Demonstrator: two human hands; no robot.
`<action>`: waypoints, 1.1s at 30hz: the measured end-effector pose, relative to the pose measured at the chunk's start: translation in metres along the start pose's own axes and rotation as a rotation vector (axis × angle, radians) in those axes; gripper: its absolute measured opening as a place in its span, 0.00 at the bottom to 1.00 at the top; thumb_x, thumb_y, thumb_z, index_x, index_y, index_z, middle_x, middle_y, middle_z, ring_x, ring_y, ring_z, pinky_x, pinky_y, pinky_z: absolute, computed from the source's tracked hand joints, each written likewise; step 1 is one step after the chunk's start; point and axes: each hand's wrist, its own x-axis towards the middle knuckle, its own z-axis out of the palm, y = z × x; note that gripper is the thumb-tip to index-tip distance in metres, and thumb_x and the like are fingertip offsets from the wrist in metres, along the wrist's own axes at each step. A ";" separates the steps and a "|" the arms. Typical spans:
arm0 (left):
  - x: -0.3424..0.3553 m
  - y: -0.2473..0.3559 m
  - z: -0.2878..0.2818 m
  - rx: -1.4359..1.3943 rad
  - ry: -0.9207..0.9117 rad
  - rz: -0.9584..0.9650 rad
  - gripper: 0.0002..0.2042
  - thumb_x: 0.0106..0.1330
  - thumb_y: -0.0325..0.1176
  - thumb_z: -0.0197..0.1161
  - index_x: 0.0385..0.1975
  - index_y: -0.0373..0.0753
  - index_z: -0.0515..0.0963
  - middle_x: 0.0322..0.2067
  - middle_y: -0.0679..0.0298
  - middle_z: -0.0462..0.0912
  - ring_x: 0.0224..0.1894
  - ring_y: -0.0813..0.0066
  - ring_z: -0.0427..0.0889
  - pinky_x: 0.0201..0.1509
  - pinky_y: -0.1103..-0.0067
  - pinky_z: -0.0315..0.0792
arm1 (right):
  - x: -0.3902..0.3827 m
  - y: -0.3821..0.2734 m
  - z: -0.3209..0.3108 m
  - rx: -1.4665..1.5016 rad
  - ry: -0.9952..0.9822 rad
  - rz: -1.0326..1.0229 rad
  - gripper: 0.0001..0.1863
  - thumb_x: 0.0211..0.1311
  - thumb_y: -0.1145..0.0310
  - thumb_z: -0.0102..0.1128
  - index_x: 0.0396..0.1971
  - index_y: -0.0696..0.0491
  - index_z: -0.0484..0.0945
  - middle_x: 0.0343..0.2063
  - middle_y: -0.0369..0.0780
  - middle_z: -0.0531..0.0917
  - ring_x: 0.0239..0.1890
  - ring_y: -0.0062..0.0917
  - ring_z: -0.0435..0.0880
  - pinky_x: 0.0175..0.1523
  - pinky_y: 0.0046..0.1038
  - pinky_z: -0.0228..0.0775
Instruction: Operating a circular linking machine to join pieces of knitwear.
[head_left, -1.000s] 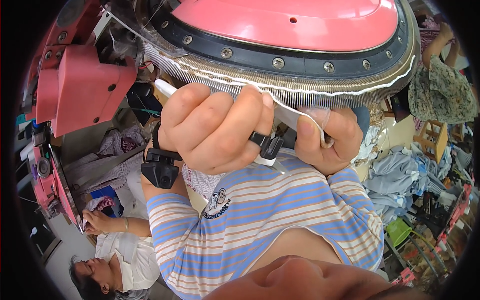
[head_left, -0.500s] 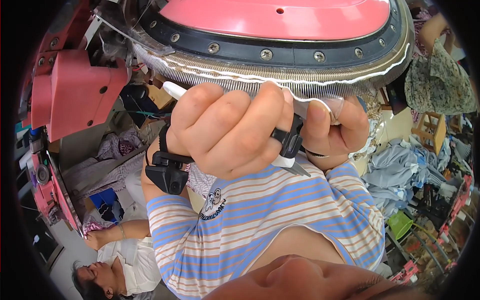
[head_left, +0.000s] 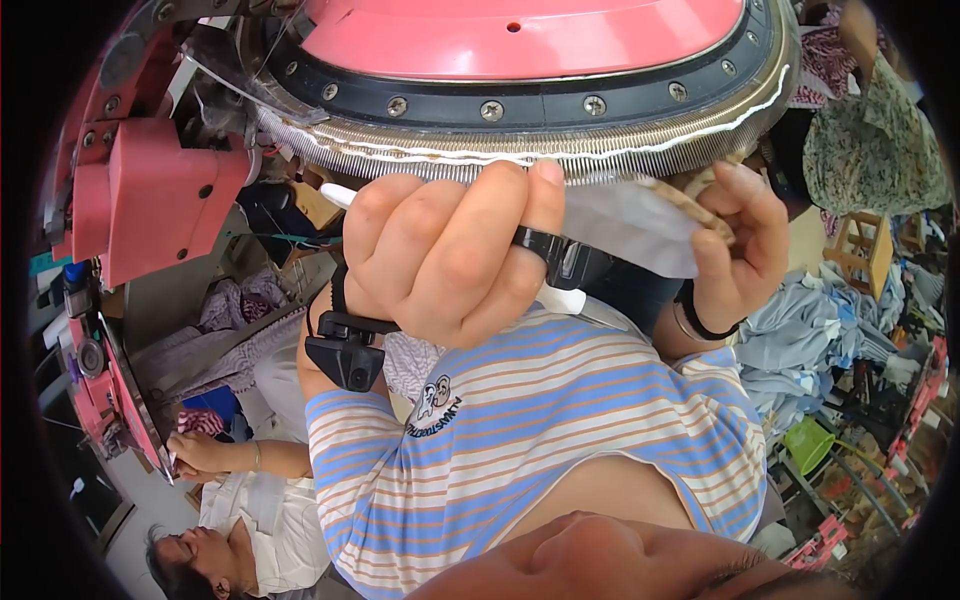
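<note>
My left hand (head_left: 440, 255) is closed round a white-handled cutting tool (head_left: 563, 300). The handle's white end sticks out on the far left, and the blade side lies below the fist. Its thumb and forefinger meet the metal comb of points (head_left: 610, 170) along the rim of a round linking machine (head_left: 545, 85). My right hand (head_left: 745, 245) pinches the brown patterned edge of a thin whitish fabric (head_left: 635, 225), spread between the hands just below the points. A white yarn (head_left: 700, 148) runs along the points.
A pink machine housing (head_left: 165, 200) stands at the left. At the lower left sits another person (head_left: 250, 530) with a hand on pink equipment. Pale blue cloth (head_left: 805, 340), a wooden stool (head_left: 862, 250) and a green basket (head_left: 806, 445) are at the right.
My right hand has moved right, away from the left, drawing the thin fabric out between them. The yarn loop near its thumb is gone from view. The left hand keeps its grip.
</note>
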 end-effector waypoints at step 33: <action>-0.004 -0.015 0.000 -0.095 0.118 0.086 0.06 0.45 0.28 0.62 0.15 0.42 0.70 0.23 0.71 0.74 0.17 0.85 0.64 0.21 0.86 0.56 | 0.024 -0.003 0.055 -0.462 -0.044 -0.486 0.14 0.40 0.76 0.68 0.28 0.55 0.73 0.11 0.32 0.69 0.12 0.20 0.65 0.17 0.19 0.55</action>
